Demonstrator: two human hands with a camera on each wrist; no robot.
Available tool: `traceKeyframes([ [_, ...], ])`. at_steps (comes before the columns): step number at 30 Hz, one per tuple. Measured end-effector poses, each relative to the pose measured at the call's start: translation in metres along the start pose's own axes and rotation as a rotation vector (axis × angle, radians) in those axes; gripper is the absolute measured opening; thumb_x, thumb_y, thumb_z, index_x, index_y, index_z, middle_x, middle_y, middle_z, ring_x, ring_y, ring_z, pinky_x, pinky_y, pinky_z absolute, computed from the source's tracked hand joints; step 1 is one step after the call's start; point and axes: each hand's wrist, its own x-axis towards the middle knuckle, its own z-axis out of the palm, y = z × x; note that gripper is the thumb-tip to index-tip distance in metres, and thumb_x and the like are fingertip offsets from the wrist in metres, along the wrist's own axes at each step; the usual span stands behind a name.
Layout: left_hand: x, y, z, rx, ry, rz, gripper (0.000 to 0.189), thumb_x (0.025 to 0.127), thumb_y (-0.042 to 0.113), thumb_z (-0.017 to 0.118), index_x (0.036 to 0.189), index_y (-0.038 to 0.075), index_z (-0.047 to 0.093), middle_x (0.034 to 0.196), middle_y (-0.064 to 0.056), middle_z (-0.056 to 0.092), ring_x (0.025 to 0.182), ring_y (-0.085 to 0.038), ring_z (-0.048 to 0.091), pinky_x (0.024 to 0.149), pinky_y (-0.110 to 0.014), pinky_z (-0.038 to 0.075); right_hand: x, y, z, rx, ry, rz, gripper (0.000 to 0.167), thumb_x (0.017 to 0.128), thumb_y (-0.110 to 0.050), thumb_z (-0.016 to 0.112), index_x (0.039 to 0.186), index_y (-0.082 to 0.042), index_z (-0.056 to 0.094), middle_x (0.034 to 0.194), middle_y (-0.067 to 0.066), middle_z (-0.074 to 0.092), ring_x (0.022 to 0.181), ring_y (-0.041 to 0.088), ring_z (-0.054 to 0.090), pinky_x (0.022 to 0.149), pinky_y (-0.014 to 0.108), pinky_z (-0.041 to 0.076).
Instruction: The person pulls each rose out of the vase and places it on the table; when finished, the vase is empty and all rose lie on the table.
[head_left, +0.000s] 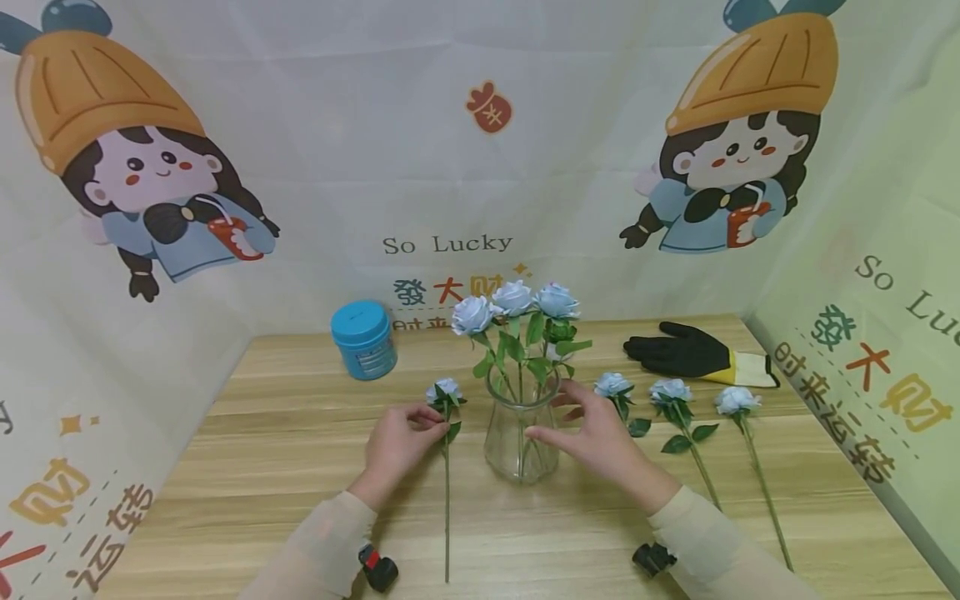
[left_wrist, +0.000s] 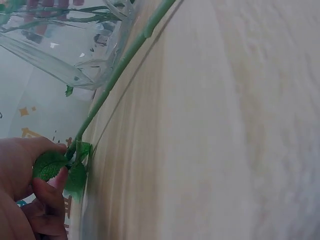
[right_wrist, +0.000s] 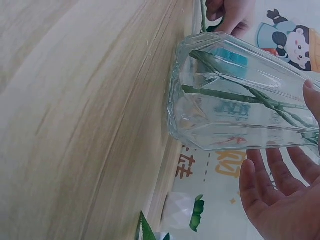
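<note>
In the head view my left hand (head_left: 405,446) pinches the stem of a pale blue rose (head_left: 444,390) just below its bloom. Green leaves (left_wrist: 75,170) stick out around those fingers in the left wrist view, and the stem (left_wrist: 117,70) slants just above the table. A clear glass vase (head_left: 501,442) stands upright at the middle, holding several blue roses (head_left: 513,298) with leafy stems. My right hand (head_left: 592,425) is at the vase's right side, thumb overlapping the glass in front. In the right wrist view its fingers (right_wrist: 280,175) are spread, with tips near the glass.
Three more blue roses (head_left: 671,390) lie on the wooden table (head_left: 300,450) at the right. Behind them is a black and yellow work glove (head_left: 678,354). A blue lidded tub (head_left: 365,342) stands at the back left. Printed cloth (head_left: 337,167) hangs around the table.
</note>
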Motion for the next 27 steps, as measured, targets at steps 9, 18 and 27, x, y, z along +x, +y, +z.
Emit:
traceKeyframes([
  [9,-0.002,0.007,-0.003,0.007,0.015,-0.007,0.021,0.083,0.038,0.085,0.095,0.023,0.078,0.104,0.002,0.076,0.088,-0.016,0.064,0.064,-0.028,0.044,-0.002,0.004,-0.001,-0.007,0.007,0.024,0.061,0.084,-0.037,0.087,0.134,-0.011,0.063,0.122,0.01,0.072,0.107,0.03,0.069,0.09,0.049,0.06],
  [18,0.0,0.017,-0.014,-0.038,0.023,-0.016,0.028,0.086,0.045,0.082,0.104,0.023,0.078,0.116,0.0,0.076,0.099,-0.021,0.067,0.069,-0.029,0.048,-0.001,0.002,0.0,0.008,-0.009,0.036,0.062,0.084,-0.037,0.087,0.135,-0.012,0.062,0.125,0.01,0.071,0.109,0.034,0.068,0.092,0.051,0.059],
  [27,0.003,0.045,-0.029,-0.133,0.061,0.06,0.028,0.089,0.048,0.079,0.104,0.024,0.078,0.111,0.001,0.075,0.066,-0.015,0.057,0.055,-0.03,0.046,-0.001,-0.002,-0.001,0.014,-0.011,0.036,0.063,0.083,-0.035,0.088,0.136,-0.012,0.062,0.126,0.009,0.071,0.109,0.032,0.068,0.092,0.049,0.06],
])
